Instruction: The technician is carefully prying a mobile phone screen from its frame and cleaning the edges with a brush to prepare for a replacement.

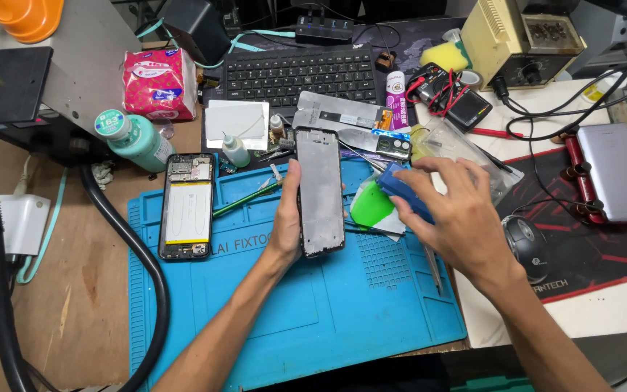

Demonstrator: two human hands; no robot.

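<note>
From the head camera, a phone frame (320,190) is held upright over the blue mat (328,305) by the left hand (287,218). A blue tool (404,190) is gripped by the right hand (459,214), seemingly in mid-disassembly. Careful edge work is probably required; open room remains on the mat below, clutter crowds above.

— Where do we have our left hand (288,218)?

— Raised from the lower middle, forearm running up and to the right, palm turned inward, thumb lying up along one edge and fingers wrapped behind in a closed grip.

— And our right hand (453,210)?

— Coming in from the lower right, back of the hand up, wrist bent slightly, fingers curled and pinching at the fingertips, just right of the left.
</note>
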